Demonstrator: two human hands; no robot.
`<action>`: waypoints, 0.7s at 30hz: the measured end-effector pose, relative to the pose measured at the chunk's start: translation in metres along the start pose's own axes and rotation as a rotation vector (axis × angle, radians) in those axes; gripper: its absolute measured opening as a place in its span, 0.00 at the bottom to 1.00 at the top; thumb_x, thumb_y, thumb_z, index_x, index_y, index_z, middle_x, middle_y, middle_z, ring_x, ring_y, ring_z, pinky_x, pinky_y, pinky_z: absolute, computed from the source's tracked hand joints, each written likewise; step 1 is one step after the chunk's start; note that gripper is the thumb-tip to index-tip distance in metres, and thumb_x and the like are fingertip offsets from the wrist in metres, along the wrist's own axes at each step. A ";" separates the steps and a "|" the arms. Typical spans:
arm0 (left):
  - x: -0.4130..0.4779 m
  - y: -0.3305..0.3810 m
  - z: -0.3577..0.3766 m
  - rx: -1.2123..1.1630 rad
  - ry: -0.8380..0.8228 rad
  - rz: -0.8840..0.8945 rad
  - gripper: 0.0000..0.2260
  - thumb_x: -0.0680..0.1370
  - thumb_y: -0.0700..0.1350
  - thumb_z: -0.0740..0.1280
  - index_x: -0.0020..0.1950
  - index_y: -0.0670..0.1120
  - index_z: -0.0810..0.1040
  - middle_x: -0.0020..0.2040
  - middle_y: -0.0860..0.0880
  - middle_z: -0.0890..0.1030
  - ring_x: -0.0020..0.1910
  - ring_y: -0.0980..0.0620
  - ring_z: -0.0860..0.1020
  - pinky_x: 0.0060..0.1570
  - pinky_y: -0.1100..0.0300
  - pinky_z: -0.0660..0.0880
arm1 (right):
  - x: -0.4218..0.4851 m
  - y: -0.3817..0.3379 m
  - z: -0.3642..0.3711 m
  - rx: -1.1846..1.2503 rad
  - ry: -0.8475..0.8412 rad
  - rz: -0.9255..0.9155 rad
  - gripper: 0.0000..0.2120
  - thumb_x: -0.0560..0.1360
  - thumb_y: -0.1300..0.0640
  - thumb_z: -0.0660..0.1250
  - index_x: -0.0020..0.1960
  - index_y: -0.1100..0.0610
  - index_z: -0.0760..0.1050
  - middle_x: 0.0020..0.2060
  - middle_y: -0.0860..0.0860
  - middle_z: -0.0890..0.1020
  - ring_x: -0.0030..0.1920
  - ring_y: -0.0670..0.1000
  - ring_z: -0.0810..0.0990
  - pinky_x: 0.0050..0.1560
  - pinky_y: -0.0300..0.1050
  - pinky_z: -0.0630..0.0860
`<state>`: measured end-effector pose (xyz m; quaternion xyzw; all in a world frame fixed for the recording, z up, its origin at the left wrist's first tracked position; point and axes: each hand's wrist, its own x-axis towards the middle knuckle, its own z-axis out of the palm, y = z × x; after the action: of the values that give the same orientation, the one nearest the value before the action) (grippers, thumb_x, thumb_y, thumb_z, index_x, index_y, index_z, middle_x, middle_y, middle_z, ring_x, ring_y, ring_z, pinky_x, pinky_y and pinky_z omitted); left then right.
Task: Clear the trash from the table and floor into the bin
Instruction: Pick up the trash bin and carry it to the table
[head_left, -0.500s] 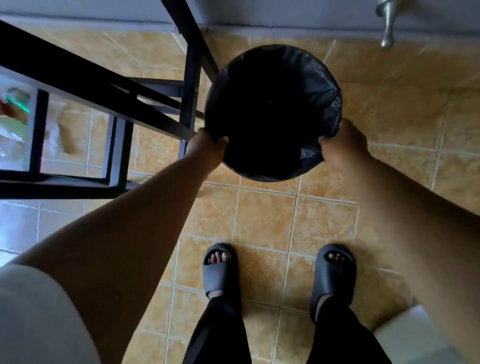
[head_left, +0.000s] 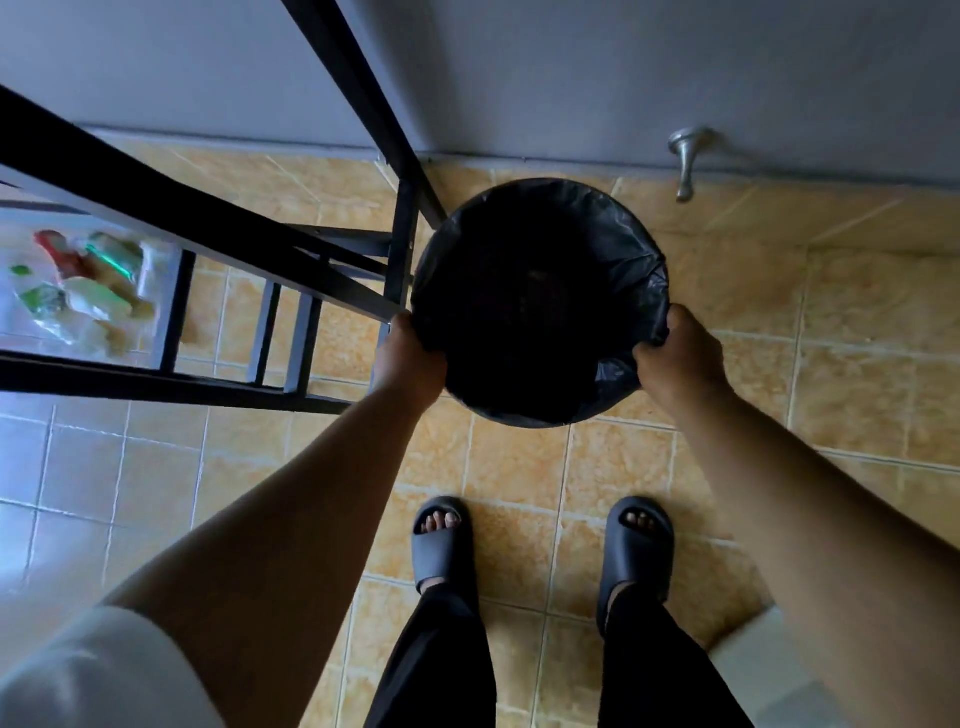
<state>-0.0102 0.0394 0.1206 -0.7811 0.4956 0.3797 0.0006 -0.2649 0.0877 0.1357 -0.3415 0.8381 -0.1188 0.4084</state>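
Note:
A round bin (head_left: 537, 296) lined with a black plastic bag is in front of my feet, over the tan floor tiles. My left hand (head_left: 410, 358) grips its left rim and my right hand (head_left: 680, 353) grips its right rim, bag liner bunched under the fingers. The bin's inside is dark and I cannot see any contents. At the far left, a heap of wrappers and plastic trash (head_left: 83, 283) in red, green and white lies behind the black table frame (head_left: 218, 244).
The black metal table frame's legs and crossbars stand left of the bin, one leg (head_left: 402, 249) close to its left rim. A grey wall runs along the back with a metal doorstop (head_left: 685, 161). My feet in dark slippers (head_left: 441, 540) are below the bin.
The view has tilted so the bin sits lower in frame and more wall shows. Both hands keep the same grip on the rim.

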 end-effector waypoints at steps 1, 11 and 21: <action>-0.015 0.007 -0.013 -0.032 -0.007 -0.001 0.16 0.78 0.42 0.64 0.66 0.43 0.71 0.56 0.40 0.81 0.48 0.41 0.78 0.43 0.54 0.73 | -0.014 -0.006 -0.014 0.007 -0.005 0.002 0.15 0.75 0.62 0.62 0.61 0.58 0.72 0.55 0.60 0.80 0.51 0.62 0.77 0.44 0.45 0.68; -0.241 0.092 -0.192 -0.474 -0.049 0.012 0.26 0.73 0.34 0.67 0.70 0.49 0.69 0.55 0.49 0.78 0.56 0.44 0.78 0.57 0.43 0.78 | -0.215 -0.105 -0.200 0.060 0.034 -0.044 0.19 0.74 0.60 0.62 0.64 0.53 0.71 0.53 0.56 0.80 0.49 0.59 0.77 0.44 0.43 0.69; -0.410 0.095 -0.305 -0.572 0.192 0.178 0.26 0.70 0.34 0.65 0.67 0.47 0.67 0.57 0.49 0.75 0.60 0.46 0.73 0.62 0.45 0.73 | -0.380 -0.167 -0.321 0.055 0.108 -0.410 0.16 0.71 0.59 0.65 0.58 0.50 0.76 0.37 0.51 0.80 0.40 0.57 0.79 0.38 0.47 0.72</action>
<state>0.0060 0.1933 0.6167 -0.7355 0.4327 0.4270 -0.2992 -0.2663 0.1932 0.6499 -0.4868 0.7682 -0.2403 0.3394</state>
